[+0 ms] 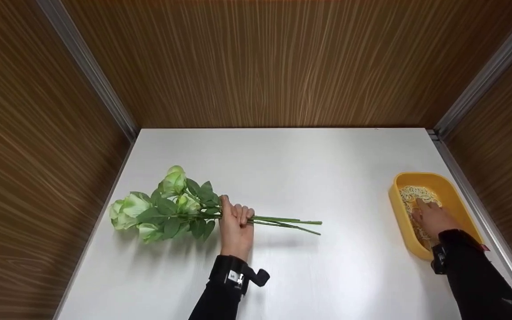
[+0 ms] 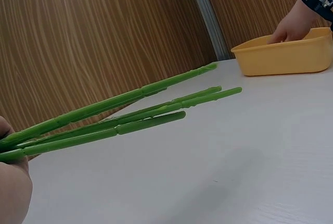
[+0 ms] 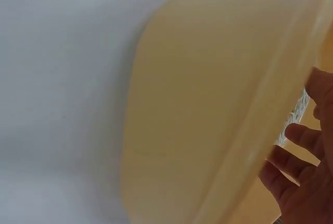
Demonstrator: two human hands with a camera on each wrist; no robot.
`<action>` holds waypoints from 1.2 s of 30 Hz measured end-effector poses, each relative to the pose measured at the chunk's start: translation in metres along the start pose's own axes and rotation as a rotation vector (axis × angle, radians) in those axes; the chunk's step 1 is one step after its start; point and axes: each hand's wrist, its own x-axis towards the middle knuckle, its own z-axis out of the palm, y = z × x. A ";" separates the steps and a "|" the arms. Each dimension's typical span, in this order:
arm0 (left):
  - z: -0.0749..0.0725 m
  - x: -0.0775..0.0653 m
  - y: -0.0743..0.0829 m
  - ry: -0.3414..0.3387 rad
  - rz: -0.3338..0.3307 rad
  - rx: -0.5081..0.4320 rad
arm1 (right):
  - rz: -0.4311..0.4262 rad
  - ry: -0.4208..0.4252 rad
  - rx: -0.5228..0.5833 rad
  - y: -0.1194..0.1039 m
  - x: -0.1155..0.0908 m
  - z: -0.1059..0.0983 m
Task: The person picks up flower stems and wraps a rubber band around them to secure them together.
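Observation:
My left hand grips the green stems of a bunch of artificial roses. Their pale green blooms and leaves lie to the left, while the bare stem ends stick out to the right. In the left wrist view the stem ends fan out above the tabletop. My right hand reaches into a yellow tub, its fingers down at pale looped bands. The right wrist view has its fingers slightly bent and apart, inside the tub's rim; no band shows in their grasp.
Both hands work over a white tabletop. Wood-grain panels rise at the back and both sides, joined by metal corner strips. The tub stands close to the right-hand edge.

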 end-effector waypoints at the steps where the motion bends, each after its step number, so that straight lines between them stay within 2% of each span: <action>1: 0.000 0.000 0.000 0.000 0.001 0.000 | 0.000 -0.010 0.000 0.000 -0.001 0.001; 5: 0.000 0.001 0.000 -0.005 0.006 -0.001 | 0.007 -0.033 0.007 -0.001 -0.002 0.002; 18: 0.001 0.002 -0.001 0.003 0.006 -0.013 | -0.041 0.013 -0.081 0.001 0.006 0.004; 21: 0.001 0.002 0.000 0.001 0.003 -0.014 | -0.014 0.004 -0.035 -0.002 0.004 0.000; 26: 0.000 0.003 0.001 0.007 -0.002 -0.019 | -0.001 0.039 -0.004 -0.006 0.003 -0.005; 32: 0.001 0.003 0.001 0.026 -0.010 -0.037 | -0.075 0.130 -0.176 -0.011 0.007 -0.008; 36: 0.001 0.002 0.001 0.019 -0.011 -0.038 | -0.102 0.208 -0.236 -0.012 0.008 -0.011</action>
